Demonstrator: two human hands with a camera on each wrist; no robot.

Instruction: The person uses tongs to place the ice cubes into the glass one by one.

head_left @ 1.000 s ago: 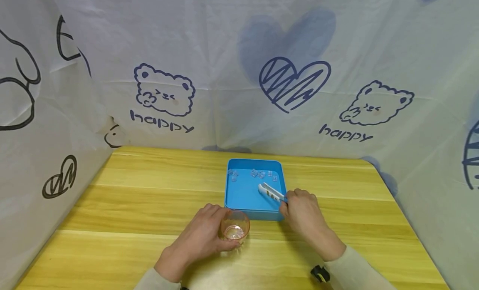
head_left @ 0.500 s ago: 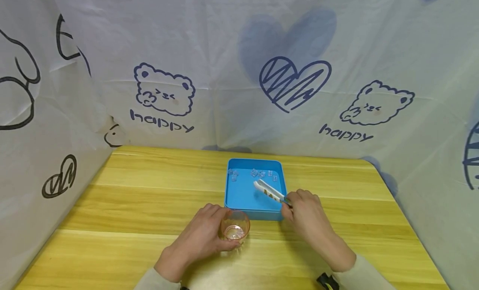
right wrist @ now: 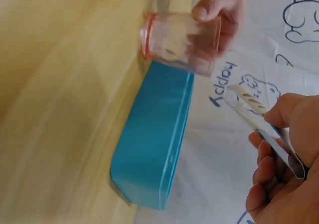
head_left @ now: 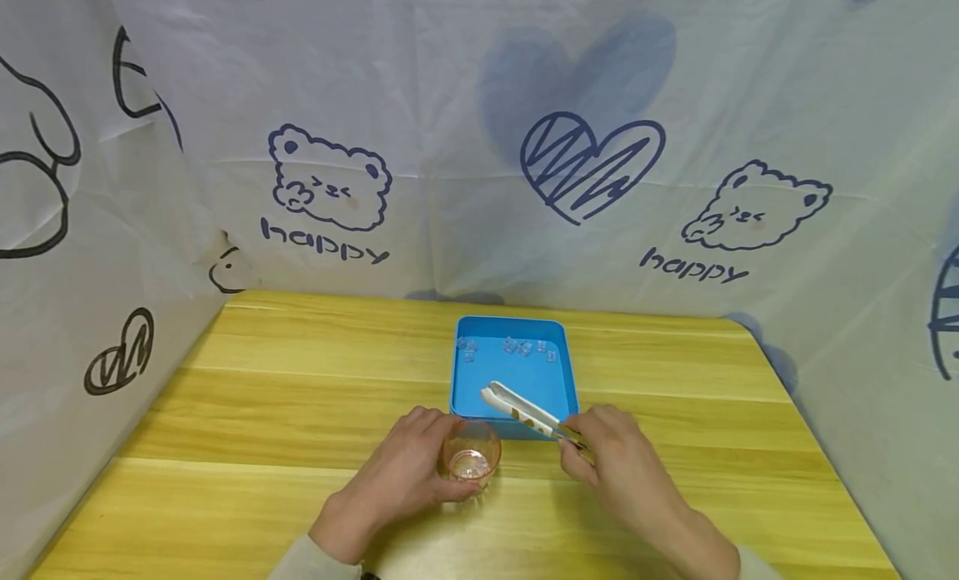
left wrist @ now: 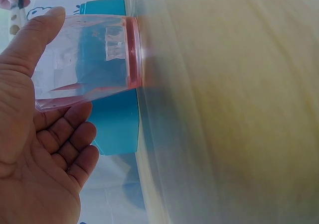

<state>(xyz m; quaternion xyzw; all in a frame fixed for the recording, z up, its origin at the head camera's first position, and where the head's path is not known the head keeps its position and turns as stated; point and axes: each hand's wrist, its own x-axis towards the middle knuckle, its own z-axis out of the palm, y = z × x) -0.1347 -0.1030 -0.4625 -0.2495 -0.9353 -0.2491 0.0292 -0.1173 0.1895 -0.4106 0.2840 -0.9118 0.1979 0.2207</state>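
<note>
My left hand (head_left: pixel 404 463) holds a clear cup (head_left: pixel 470 455) with an orange-pink rim, thumb on the near side and fingers behind it. The cup stands upright on the table, with clear cubes (left wrist: pixel 115 44) at its bottom. In my right hand (head_left: pixel 622 463) is a pair of small tongs (head_left: pixel 524 412), white with gold-brown spots near the tips and metal toward the grip. Their tips hang over the front part of a blue tray (head_left: pixel 513 430), up and right of the cup. Whether a clear cube sits between the tips, I cannot tell.
Several clear cubes (head_left: pixel 517 346) lie along the back of the blue tray, some at its left corner. The tray stands just behind the cup on a yellow wood-grain table (head_left: pixel 300 355). A white printed cloth (head_left: pixel 449 147) hangs round the back and sides.
My right hand has drawn back toward me, and the tongs' tips have lifted from the tray's middle and moved left, closer to the cup. My left hand and the cup stay put.
</note>
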